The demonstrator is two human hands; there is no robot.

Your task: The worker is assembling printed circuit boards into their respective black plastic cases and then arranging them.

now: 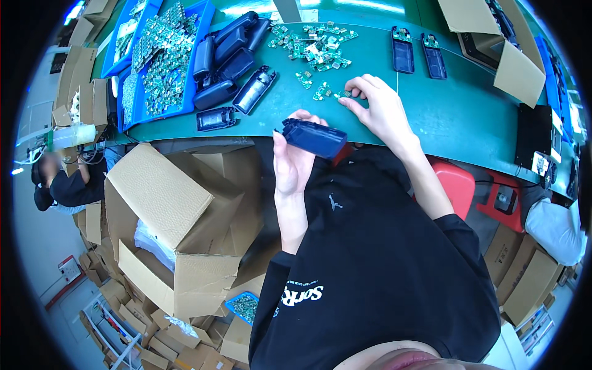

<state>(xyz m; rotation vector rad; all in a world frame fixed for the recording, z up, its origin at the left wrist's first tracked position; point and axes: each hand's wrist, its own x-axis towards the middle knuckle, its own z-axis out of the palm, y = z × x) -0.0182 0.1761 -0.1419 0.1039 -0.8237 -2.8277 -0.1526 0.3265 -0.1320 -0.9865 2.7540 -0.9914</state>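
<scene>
My left hand (288, 165) holds a dark blue plastic casing half (317, 139) at the table's near edge, its hollow side hidden from here. Over the table to the right, my right hand (383, 111) is closed in a pinch, with a small green circuit board (346, 94) at the thumb and fingertips. Just left of those fingertips lies another small board (320, 91). A loose pile of such boards (314, 46) spreads farther back. Two casing halves with boards at their top ends, one (402, 54) beside the other (435, 60), lie at the back right.
Dark blue casings (231, 58) are heaped left of the boards, beside a blue bin (185, 102) full of circuit boards. An open cardboard box (213, 259) stands below the table's left edge. Another carton (518, 77) sits back right. A red stool (453, 185) and other people flank me.
</scene>
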